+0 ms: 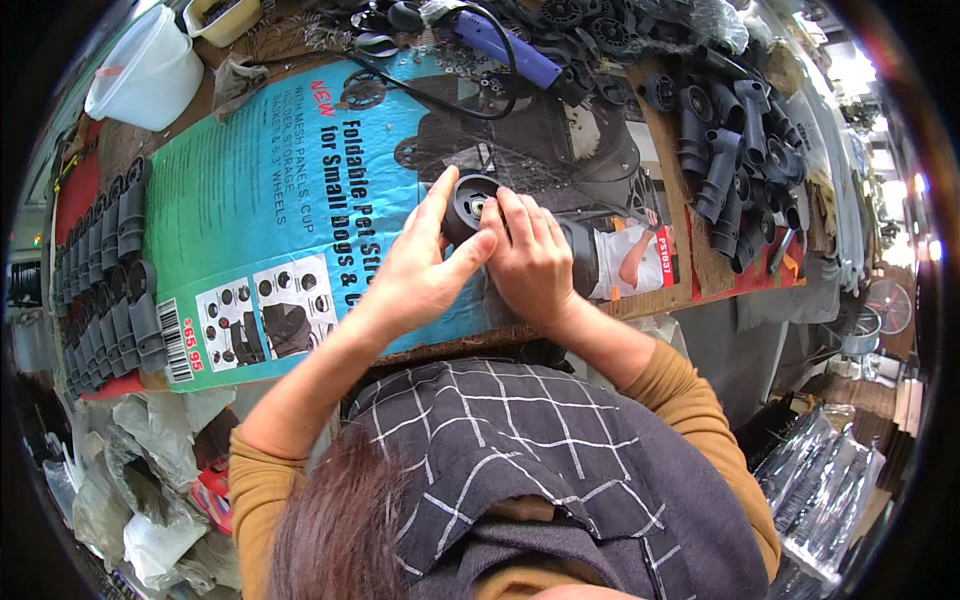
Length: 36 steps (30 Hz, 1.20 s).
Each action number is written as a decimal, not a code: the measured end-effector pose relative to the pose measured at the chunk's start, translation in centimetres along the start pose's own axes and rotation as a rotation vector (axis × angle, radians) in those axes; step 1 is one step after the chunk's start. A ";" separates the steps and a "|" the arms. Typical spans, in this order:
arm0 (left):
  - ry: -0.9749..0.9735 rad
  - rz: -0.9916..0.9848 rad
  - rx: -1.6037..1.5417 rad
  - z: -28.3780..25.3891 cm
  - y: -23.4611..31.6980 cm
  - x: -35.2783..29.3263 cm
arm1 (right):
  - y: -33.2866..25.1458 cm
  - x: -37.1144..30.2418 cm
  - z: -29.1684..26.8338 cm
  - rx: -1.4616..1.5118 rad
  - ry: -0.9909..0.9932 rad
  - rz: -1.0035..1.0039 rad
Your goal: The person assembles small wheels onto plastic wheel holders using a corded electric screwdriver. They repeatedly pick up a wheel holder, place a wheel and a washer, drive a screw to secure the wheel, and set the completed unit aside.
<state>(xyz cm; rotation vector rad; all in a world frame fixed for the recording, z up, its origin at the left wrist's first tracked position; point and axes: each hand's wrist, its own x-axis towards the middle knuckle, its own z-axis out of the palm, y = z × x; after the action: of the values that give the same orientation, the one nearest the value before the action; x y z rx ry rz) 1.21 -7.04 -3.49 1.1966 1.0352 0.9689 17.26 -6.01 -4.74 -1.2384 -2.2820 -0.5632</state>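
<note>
A round black plastic part (462,212) with a small metal piece at its centre is held between my two hands, over the printed cardboard sheet. My left hand (425,265) closes on its left and near side, fingers along the rim and thumb across the front. The bent fingertips of my right hand (535,250) press at the centre and right side of the part, hiding much of it. A dark rounded shape (580,255) shows just right of my right hand; I cannot tell whether it belongs to the held part.
Rows of black tubular fittings (130,300) stand at the left edge. More such fittings (725,150) lie heaped at the right. A purple-blue power screwdriver (510,48) with a black cord lies at the back among small metal pieces. A white bucket (150,75) stands at the far left.
</note>
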 end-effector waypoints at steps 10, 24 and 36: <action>0.301 0.375 0.431 1.0 -3.5 3.0 | 1.9 0.5 -1.6 0.808 -0.209 0.494; 0.129 0.214 0.378 0.4 -1.7 3.2 | 8.3 5.6 2.4 1.254 -0.658 0.821; 0.224 0.246 0.378 0.8 -2.1 2.9 | 12.2 10.2 12.1 0.143 -0.190 0.081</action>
<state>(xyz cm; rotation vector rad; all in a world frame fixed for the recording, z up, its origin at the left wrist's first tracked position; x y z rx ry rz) 2.83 -4.73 -5.80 1.5799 1.3109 1.1508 20.23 13.64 -6.91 -1.3559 -2.3670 -0.2576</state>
